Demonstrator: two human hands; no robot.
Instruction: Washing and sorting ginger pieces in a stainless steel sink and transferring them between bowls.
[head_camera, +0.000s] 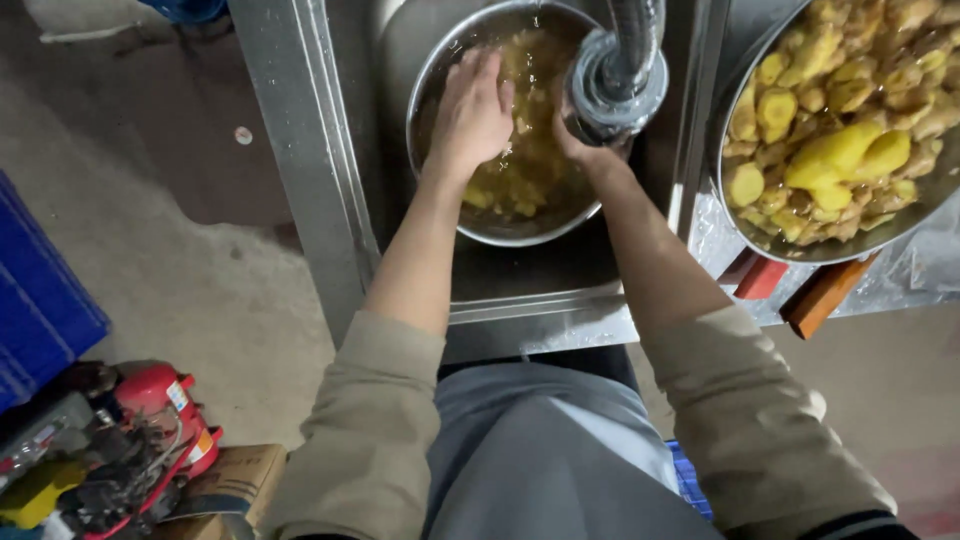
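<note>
Spread flat, the left hand (472, 110) presses yellow ginger pieces (530, 165) in a water-filled metal bowl (500, 235) inside the sink (520, 290); the right hand (578, 140) sits half-hidden behind the faucet (617, 75), grip unclear.

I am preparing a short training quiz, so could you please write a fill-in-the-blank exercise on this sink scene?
1. Both hands, the left hand and the right hand, are in a round metal ____ of yellow pieces in water.
2. That vessel sits in a steel ____.
3. The flexible metal hose hangs over the ____ hand.
4. The second pan of peeled pieces stands to the ____ of the sink.

Missing words: bowl; sink; right; right
</note>
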